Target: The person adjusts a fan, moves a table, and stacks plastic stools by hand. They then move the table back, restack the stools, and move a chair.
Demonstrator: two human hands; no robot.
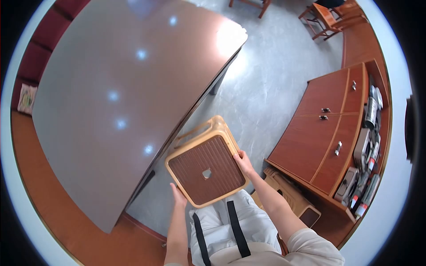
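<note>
A plastic stool [208, 170] with a brown ribbed seat, a tan rim and a small hole in the middle is in front of my legs, seat towards me. My right hand [243, 163] grips its right edge. At its lower left edge is my left hand [178, 195], thumb showing and the other fingers mostly hidden by the stool. The stool's legs point away from me, towards the floor, beside the edge of a large table [111, 146].
On the right stands a reddish-brown cabinet [306, 128] with metal handles and several tools and boxes on top. Another tan stool [288, 193] lies against its base. Wooden chairs [326, 17] stand at the far end of the grey floor [262, 84]. A cushion [27, 98] rests at far left.
</note>
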